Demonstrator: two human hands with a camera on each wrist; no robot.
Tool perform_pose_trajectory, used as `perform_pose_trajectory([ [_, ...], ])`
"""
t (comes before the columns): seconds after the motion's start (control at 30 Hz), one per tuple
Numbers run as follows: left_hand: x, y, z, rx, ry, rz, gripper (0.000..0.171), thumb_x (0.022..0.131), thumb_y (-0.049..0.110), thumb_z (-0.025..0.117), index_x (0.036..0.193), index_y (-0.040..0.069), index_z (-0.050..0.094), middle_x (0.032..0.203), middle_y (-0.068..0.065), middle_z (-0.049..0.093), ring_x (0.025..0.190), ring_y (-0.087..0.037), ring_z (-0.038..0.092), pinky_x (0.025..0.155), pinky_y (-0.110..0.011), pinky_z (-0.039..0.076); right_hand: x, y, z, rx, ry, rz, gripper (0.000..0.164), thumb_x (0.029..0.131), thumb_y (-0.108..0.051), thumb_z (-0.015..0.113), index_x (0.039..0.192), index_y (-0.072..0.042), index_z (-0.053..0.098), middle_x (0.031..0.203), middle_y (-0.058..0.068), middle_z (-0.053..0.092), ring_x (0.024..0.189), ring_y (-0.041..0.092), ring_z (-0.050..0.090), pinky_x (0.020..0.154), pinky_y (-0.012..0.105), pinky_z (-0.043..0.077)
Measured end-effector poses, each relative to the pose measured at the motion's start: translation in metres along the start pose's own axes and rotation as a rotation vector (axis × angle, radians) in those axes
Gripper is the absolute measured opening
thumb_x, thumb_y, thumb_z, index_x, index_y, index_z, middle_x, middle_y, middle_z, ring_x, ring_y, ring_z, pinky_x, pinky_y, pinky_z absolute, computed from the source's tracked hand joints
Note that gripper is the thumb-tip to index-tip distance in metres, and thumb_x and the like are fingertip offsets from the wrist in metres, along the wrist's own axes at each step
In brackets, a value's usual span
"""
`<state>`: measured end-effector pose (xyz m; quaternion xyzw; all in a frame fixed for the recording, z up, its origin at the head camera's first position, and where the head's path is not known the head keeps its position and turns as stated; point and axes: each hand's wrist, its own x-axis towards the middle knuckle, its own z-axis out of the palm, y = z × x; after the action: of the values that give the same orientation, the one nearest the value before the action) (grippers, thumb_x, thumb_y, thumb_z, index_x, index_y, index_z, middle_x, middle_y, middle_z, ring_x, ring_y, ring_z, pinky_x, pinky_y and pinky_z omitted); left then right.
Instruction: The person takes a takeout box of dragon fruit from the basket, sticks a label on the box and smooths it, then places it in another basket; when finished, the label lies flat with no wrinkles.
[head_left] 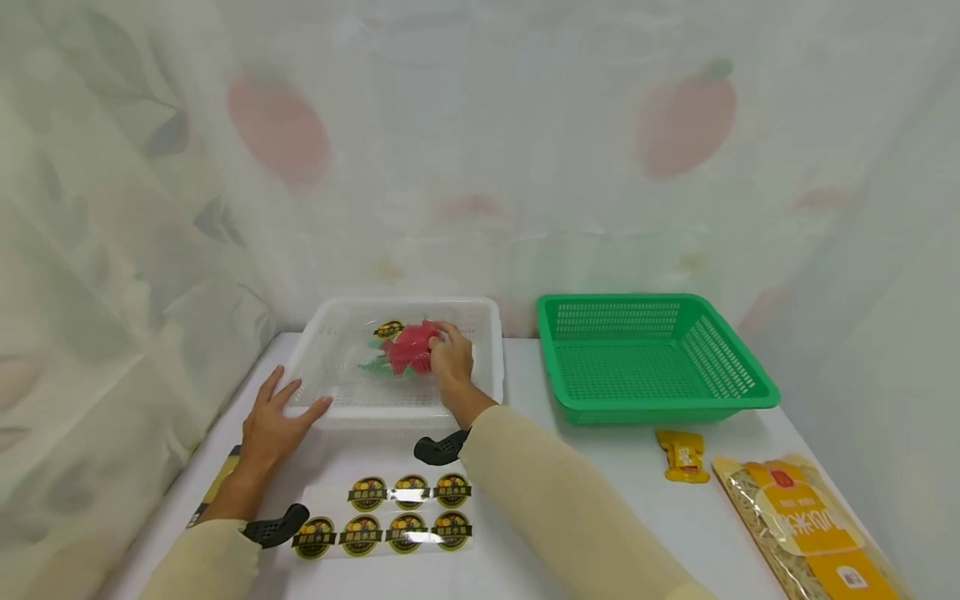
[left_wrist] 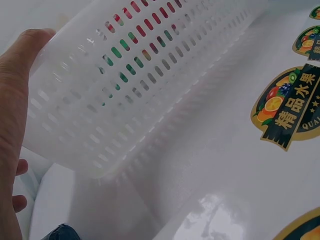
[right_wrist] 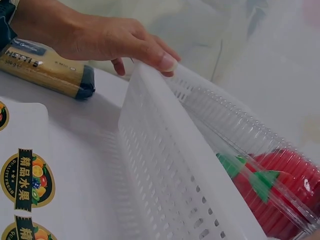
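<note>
A clear ribbed plastic box lies in the white basket, with red dragon fruit showing green tips inside it. On the box's far left part is a round black and gold fruit sticker. My right hand grips the right end of the box; its fingertips are partly hidden in the head view, and only a sliver shows in its wrist view. At the basket's front left corner, my left hand touches the rim, thumb on top and fingers spread along the outside.
A sheet of round fruit stickers lies in front of the white basket. To the right stand a green basket, a small yellow packet and a yellow grain bag. A tan packet lies beneath the left forearm. Curtains enclose the table.
</note>
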<state>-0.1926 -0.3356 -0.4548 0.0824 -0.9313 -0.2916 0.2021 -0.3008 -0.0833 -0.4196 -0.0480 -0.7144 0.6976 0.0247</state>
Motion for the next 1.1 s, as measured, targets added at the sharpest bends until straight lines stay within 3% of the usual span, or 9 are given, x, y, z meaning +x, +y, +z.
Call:
perform_pose_trajectory([
  [0.23, -0.002, 0.0, 0.002, -0.008, 0.003, 0.005, 0.078, 0.085, 0.047, 0.07, 0.137, -0.007, 0.048, 0.157, -0.012, 0.021, 0.135, -0.046, 0.025, 0.095, -0.07, 0.02, 0.001, 0.004, 0.002, -0.011, -0.044, 0.021, 0.033, 0.092, -0.014, 0.055, 0.122, -0.022, 0.066, 0.115, 0.002, 0.057, 0.095, 0.018, 0.054, 0.077, 0.033, 0.045],
  [0.47, 0.0, 0.0, 0.006, -0.01, 0.008, 0.003, 0.078, 0.084, 0.046, 0.071, 0.136, -0.007, 0.049, 0.157, -0.011, 0.021, 0.135, -0.045, 0.026, 0.097, -0.068, 0.021, 0.004, 0.007, 0.003, -0.103, -0.084, 0.08, 0.024, 0.095, -0.016, 0.054, 0.117, -0.021, 0.061, 0.114, 0.002, 0.056, 0.095, 0.019, 0.051, 0.074, 0.033, 0.043],
  [0.8, 0.0, 0.002, 0.005, -0.004, 0.002, -0.012, 0.078, 0.084, 0.046, 0.071, 0.137, -0.006, 0.048, 0.157, -0.011, 0.021, 0.134, -0.047, 0.026, 0.096, -0.07, 0.02, 0.01, 0.01, 0.006, -0.146, -0.138, 0.173, 0.018, 0.096, -0.02, 0.058, 0.114, -0.025, 0.06, 0.099, -0.001, 0.058, 0.067, 0.017, 0.049, 0.05, 0.029, 0.037],
  [0.97, 0.001, 0.002, 0.004, -0.002, 0.001, -0.004, 0.077, 0.085, 0.046, 0.07, 0.137, -0.006, 0.048, 0.157, -0.012, 0.02, 0.134, -0.048, 0.026, 0.095, -0.07, 0.02, 0.008, 0.004, -0.002, -0.122, -0.194, 0.195, 0.021, 0.097, -0.024, 0.059, 0.117, -0.023, 0.059, 0.104, 0.0, 0.058, 0.082, 0.022, 0.052, 0.066, 0.046, 0.048],
  [1.1, 0.001, 0.0, 0.003, 0.01, 0.007, -0.003, 0.077, 0.085, 0.046, 0.07, 0.136, -0.007, 0.049, 0.157, -0.012, 0.021, 0.134, -0.048, 0.027, 0.094, -0.071, 0.02, 0.005, -0.001, -0.012, -0.119, -0.233, 0.194, 0.027, 0.097, -0.027, 0.058, 0.124, -0.022, 0.057, 0.107, 0.0, 0.058, 0.097, 0.025, 0.053, 0.079, 0.061, 0.045],
])
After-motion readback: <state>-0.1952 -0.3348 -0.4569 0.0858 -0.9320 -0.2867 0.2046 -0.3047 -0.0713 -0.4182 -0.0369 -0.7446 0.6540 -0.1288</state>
